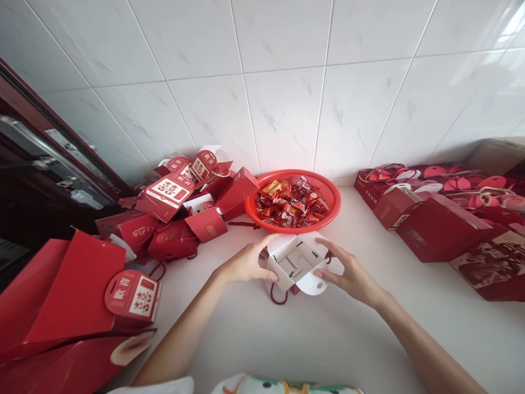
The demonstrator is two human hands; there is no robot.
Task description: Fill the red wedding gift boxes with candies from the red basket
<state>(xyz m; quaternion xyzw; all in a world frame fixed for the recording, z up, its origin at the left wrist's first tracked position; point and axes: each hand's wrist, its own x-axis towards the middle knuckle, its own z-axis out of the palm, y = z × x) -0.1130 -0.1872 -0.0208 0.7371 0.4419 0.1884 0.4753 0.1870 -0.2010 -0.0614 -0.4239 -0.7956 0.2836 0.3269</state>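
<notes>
An open gift box (296,261) with a white, empty inside stands upright on the white surface in front of me. Its top flaps are spread, and a rounded one with a hole points toward me. A dark red cord handle (279,298) hangs down at its near left corner. My left hand (248,264) grips the left side, thumb near the front edge and fingers behind. On the right side, my right hand (348,269) holds the flaps between thumb and fingers. Just beyond the box, a red plastic basket (334,214) contains wrapped candies (285,205).
Red gift boxes (166,197) lie in a loose heap at the left, with larger red boxes (77,290) nearer me. More red boxes (443,224) with cord handles stand in rows at the right. A tiled wall (287,109) closes off the back; a dark door (45,164) is at far left.
</notes>
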